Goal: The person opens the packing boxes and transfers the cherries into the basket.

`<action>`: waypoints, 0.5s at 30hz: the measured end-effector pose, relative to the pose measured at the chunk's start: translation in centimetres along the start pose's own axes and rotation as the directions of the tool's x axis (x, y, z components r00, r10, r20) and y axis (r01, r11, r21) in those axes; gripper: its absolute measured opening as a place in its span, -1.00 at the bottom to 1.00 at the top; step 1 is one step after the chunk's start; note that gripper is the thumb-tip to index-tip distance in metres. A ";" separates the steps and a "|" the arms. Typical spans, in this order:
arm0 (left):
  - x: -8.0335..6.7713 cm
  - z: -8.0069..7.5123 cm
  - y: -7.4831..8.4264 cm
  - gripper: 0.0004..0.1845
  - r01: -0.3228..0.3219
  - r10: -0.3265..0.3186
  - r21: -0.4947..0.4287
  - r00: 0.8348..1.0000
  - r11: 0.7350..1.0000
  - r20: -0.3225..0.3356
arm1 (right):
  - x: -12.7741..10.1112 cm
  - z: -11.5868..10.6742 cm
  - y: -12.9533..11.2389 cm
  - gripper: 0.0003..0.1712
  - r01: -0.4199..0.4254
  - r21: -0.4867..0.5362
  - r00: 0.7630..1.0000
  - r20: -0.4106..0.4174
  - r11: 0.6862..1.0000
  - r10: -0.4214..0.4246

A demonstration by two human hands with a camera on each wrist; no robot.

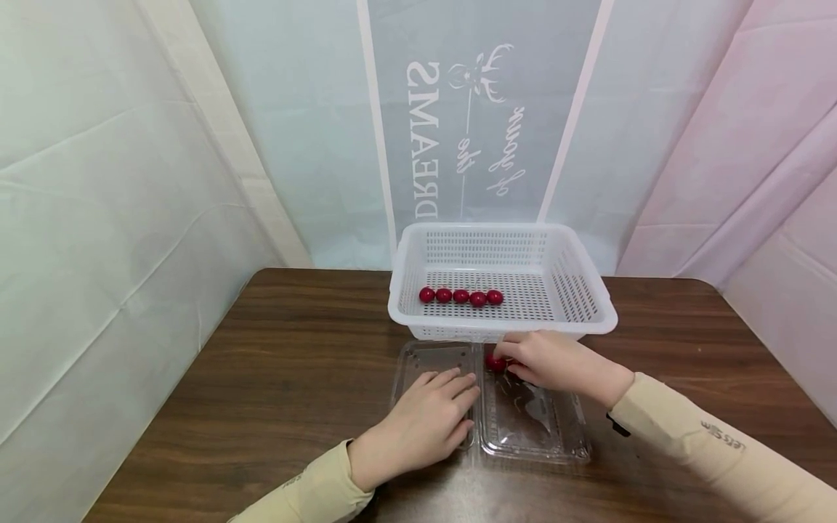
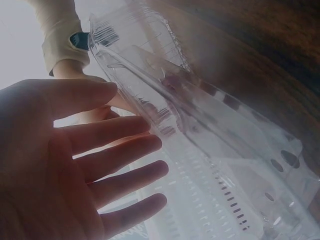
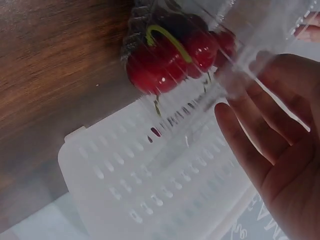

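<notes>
A clear plastic clamshell box (image 1: pixel 523 436) lies opened flat on the table. Over its left half rests my left hand (image 1: pixel 428 418), palm down with fingers spread and straight; in the left wrist view those fingers (image 2: pixel 125 172) lie beside the clear plastic. My right hand (image 1: pixel 543 359) reaches into the far left corner of the right half, its fingertips bent around a red cherry (image 1: pixel 495 363). Through the clear wall, the right wrist view shows shiny cherries (image 3: pixel 155 67) with a green stem (image 3: pixel 167 40), close to the right fingers (image 3: pixel 245 140).
Just behind the box stands a white slotted plastic basket (image 1: pixel 582 254). Several red cherries (image 1: pixel 461 296) sit in a row along its near left floor. The brown wooden table (image 1: pixel 281 378) meets a hanging printed cloth (image 1: pixel 484 145) at the back.
</notes>
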State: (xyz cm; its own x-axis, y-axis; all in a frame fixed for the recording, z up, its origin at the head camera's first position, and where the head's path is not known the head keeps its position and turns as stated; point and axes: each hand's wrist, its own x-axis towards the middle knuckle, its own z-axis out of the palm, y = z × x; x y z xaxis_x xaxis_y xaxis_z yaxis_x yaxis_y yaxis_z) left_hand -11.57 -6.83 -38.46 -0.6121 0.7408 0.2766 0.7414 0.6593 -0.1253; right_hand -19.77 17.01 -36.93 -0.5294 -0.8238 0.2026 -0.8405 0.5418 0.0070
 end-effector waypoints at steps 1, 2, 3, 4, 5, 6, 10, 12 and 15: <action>0.0 0.0 0.0 -0.58 0.000 0.000 0.001 1.000 1.000 0.001 | 0.0 0.1 0.0 -0.78 0.008 -0.012 1.000 -0.012 1.000 -0.008; 0.0 0.0 0.0 -0.58 0.000 0.000 0.001 1.000 1.000 0.002 | 0.0 0.2 -0.1 -0.77 0.015 -0.022 1.000 -0.024 1.000 -0.015; 0.0 0.0 0.0 -0.58 -0.001 0.001 0.002 1.000 1.000 0.001 | 0.0 0.3 -0.1 -0.76 0.023 -0.034 0.999 -0.034 0.999 -0.024; 0.0 0.0 0.0 -0.58 -0.001 0.001 0.003 1.000 1.000 0.000 | 0.1 0.4 -0.1 -0.75 0.030 -0.042 0.999 -0.043 0.999 -0.032; 0.0 0.0 0.0 -0.58 -0.001 0.001 0.003 1.000 1.000 -0.001 | 0.1 0.5 -0.1 -0.74 0.034 -0.047 0.998 -0.045 0.998 -0.036; 0.0 0.0 0.0 -0.58 -0.001 0.001 0.003 1.000 1.000 -0.003 | 0.1 0.6 -0.2 -0.74 0.036 -0.050 0.998 -0.047 0.998 -0.038; 0.1 0.1 0.0 -0.58 0.001 -0.001 0.003 1.000 1.000 -0.008 | 0.3 0.8 -0.1 -0.73 0.024 -0.055 0.999 -0.031 0.998 -0.025; 0.1 0.1 0.0 -0.58 0.002 -0.002 0.004 1.000 1.000 -0.006 | 0.4 0.9 -0.1 -0.74 0.020 -0.050 1.000 -0.020 0.999 -0.021; 0.1 0.1 0.0 -0.58 0.002 -0.002 0.005 1.000 1.000 -0.006 | 0.6 1.0 -0.1 -0.75 0.022 -0.055 1.000 -0.002 0.998 -0.022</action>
State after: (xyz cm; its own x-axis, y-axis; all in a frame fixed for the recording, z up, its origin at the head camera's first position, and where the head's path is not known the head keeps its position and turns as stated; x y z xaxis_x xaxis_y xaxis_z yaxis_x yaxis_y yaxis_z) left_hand -11.63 -6.76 -38.50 -0.6116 0.7390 0.2826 0.7390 0.6611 -0.1296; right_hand -20.11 16.28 -37.81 -0.5108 -0.8350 0.2046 -0.8440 0.5323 0.0655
